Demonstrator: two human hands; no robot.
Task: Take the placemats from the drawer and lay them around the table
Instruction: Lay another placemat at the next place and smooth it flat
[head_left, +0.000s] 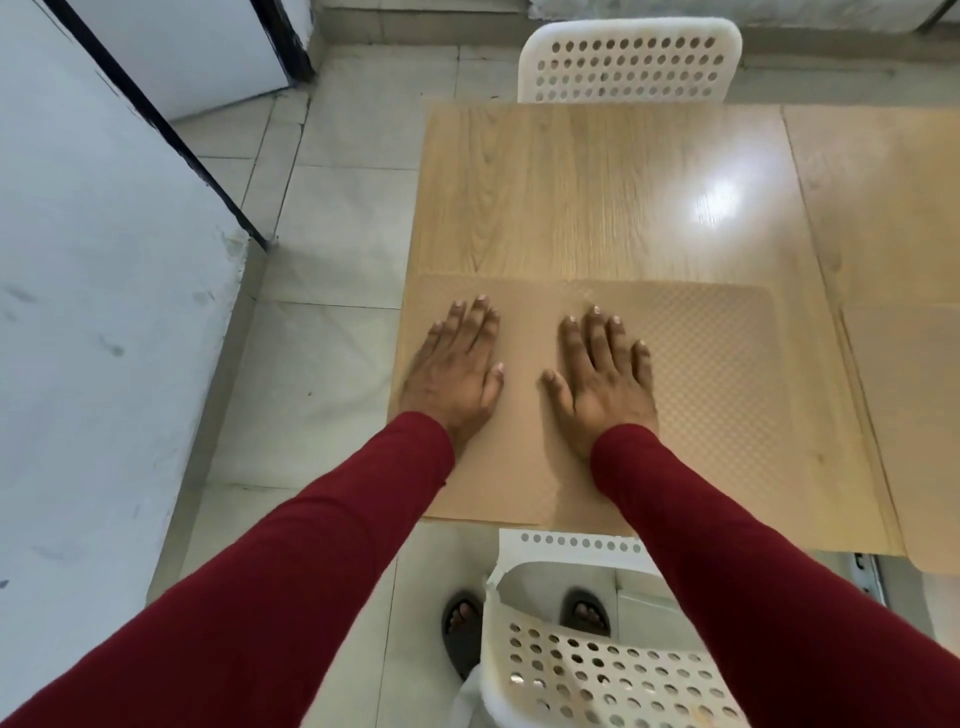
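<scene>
On the near end of the wooden table (597, 187), one tan textured placemat (706, 364) lies flat, its left edge about flush with the table's left edge. Left hand (454, 371) and right hand (602, 374) both rest palm-down on it, fingers straight and slightly spread, gripping nothing. A second placemat (904, 415) appears to lie at the right, partly out of frame; edges hard to separate from the tabletop.

Risks, as judged: mat sits at the table's left and near edges, so a sideways push while smoothing could slide it over the edge. Glossy tabletop suggests little friction. Lifting the palms unevenly could skew the mat.

Surroundings: white perforated chair (597, 670) stands between the person and the table, its back close under the near edge, forcing a reach over it. Another white perforated chair (631, 62) at the far end. Tiled floor (343, 249) and white wall (104, 312) to the left. Drawer not in view.
</scene>
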